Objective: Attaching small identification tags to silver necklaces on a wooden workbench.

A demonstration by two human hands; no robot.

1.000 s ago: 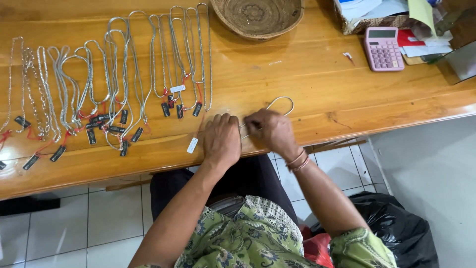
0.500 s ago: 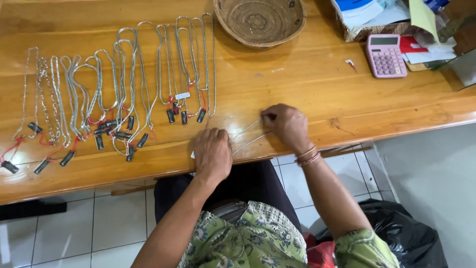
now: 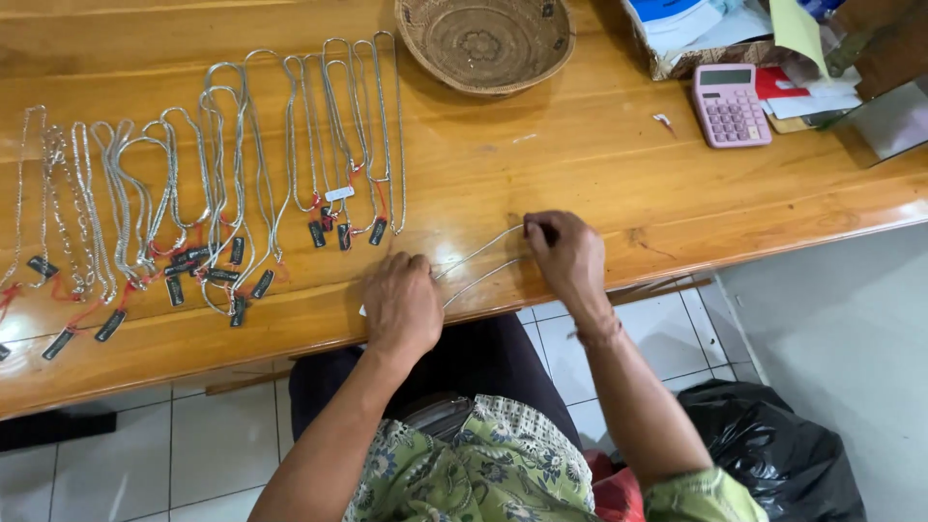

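Observation:
A silver chain necklace [image 3: 483,263] lies stretched across the near edge of the wooden table [image 3: 599,164], doubled into two strands. My left hand [image 3: 401,304] pins its near end against the table. My right hand [image 3: 565,256] pinches the far loop of the same chain and holds it taut. Left of my hands, several silver necklaces [image 3: 222,184] lie in long loops side by side, each with a small dark tag on red thread [image 3: 184,266].
A round woven basket [image 3: 485,43] stands at the table's far edge. A pink calculator [image 3: 731,104] and a pile of papers and boxes [image 3: 735,39] sit at the far right. A black plastic bag [image 3: 783,454] lies on the tiled floor below.
My right hand has drawn the chain out to the right, so the round loop became two straight strands. My left hand stayed pressed on the near end.

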